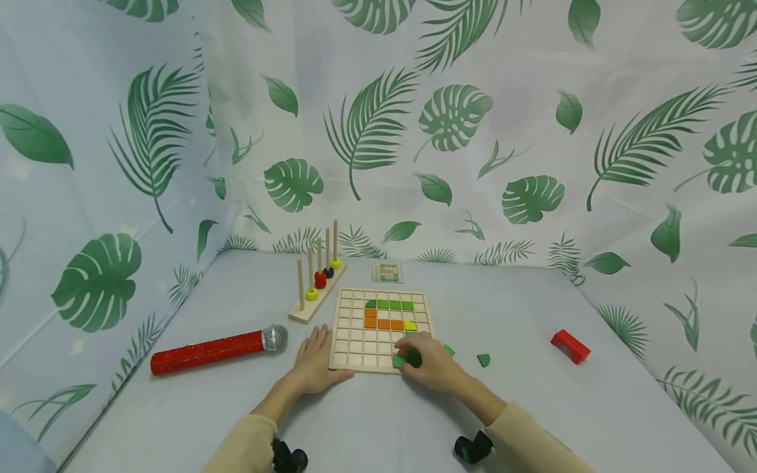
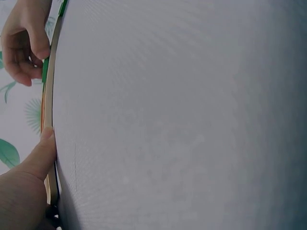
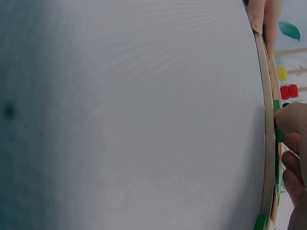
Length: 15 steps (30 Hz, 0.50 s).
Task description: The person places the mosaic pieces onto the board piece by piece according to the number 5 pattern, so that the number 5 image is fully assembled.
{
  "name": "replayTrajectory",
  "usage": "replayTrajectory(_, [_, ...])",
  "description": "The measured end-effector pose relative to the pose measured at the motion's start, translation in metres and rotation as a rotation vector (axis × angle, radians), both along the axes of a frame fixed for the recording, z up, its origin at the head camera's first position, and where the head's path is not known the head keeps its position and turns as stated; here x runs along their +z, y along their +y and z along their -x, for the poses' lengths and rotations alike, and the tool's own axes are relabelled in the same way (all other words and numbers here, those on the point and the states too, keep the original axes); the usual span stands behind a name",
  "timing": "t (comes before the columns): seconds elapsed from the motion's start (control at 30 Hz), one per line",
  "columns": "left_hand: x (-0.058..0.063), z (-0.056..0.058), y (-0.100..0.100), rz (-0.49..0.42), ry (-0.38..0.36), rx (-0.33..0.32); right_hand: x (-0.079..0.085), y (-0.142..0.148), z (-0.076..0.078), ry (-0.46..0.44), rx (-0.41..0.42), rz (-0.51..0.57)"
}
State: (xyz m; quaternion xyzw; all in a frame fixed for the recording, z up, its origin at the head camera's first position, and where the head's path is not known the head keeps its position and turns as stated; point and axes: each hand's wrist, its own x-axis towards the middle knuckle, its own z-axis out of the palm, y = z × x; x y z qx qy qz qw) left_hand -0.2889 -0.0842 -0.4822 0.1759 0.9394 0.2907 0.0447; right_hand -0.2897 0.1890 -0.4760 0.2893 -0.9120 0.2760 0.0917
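A wooden grid board (image 1: 349,345) lies flat on the table with green, orange and yellow tiles set in some of its squares. My left hand (image 1: 315,362) rests along the board's left side, fingers straight, its thumb (image 2: 42,152) against the front edge. Over the front right part of the board, my right hand (image 1: 434,363) pinches a green tile (image 1: 399,360) between thumb and fingers, right at the grid surface. In the right wrist view the thumb covers part of that green tile (image 3: 277,135). The right hand hides the squares beneath it.
A pattern card (image 1: 388,272) lies behind the board. Left of it stands a wooden peg rack (image 1: 304,311) with colored beads. A red microphone (image 1: 207,353) lies at left. Loose green pieces, one a rounded green tile (image 1: 483,360), and a red block (image 1: 570,347) lie at right.
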Motion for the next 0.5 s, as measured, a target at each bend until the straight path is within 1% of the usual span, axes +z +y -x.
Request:
replayTrajectory(0.17, [0.0012,0.0002,-0.0005,0.001,-0.002,0.004,-0.0012,0.0003,0.0008,0.01,-0.009,0.001])
replayTrajectory(0.33, [0.0008,0.0003,0.0003,0.014,-0.005,0.004,-0.0033,0.0022,0.0027,-0.001,-0.021,0.014])
replayTrajectory(0.5, [0.0009,0.0,0.0002,0.0,-0.002,-0.002,-0.002,0.0062,0.0038,0.001,-0.014,0.018])
